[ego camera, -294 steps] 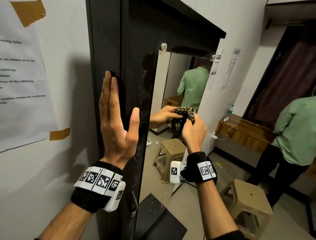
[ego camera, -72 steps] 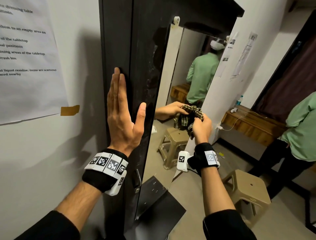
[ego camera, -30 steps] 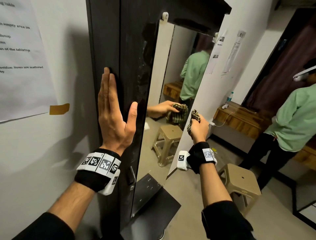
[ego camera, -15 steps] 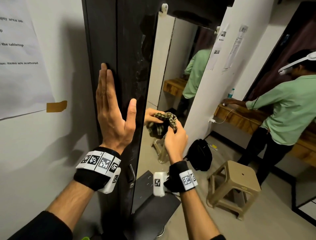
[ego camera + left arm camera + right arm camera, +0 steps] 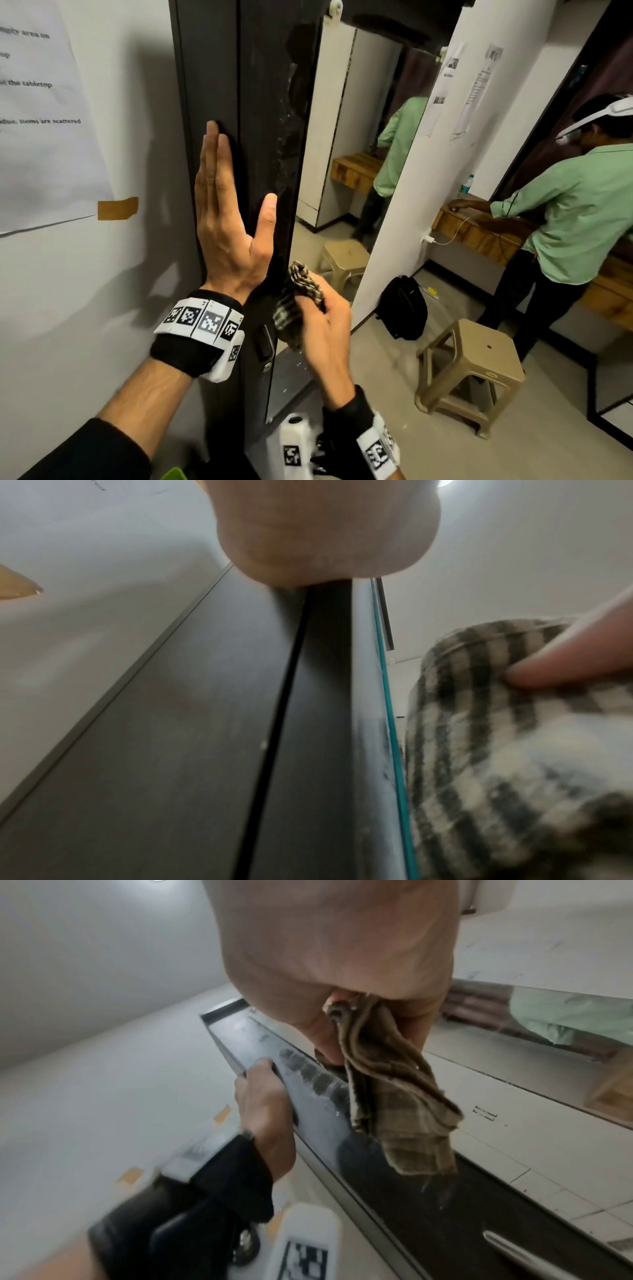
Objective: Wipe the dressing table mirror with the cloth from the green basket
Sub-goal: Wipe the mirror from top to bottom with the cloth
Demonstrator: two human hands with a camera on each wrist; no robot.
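Note:
The tall mirror [image 5: 346, 137] sits in a dark frame [image 5: 260, 102] against the wall. My left hand [image 5: 239, 178] lies flat on the frame's side with straight fingers and the thumb spread. My right hand [image 5: 322, 318] grips a bunched checked cloth [image 5: 303, 287] low down, at the mirror's left edge just below the left thumb. In the left wrist view the cloth [image 5: 496, 750] is right beside the greenish glass edge [image 5: 390, 723], and whether it touches is unclear. In the right wrist view the cloth [image 5: 394, 1096] hangs from my curled fingers over the smeared frame.
A beige plastic stool [image 5: 469, 370] and a black backpack [image 5: 404, 308] stand on the floor to the right. A person in a green shirt [image 5: 575, 212] leans over a wooden shelf [image 5: 479, 233]. A taped paper [image 5: 41, 120] hangs on the left wall. A green sliver [image 5: 174, 474] shows at the bottom edge.
My right hand has carried the cloth down and left, from mid-mirror to the lower left edge by the frame. The left hand has stayed flat on the frame.

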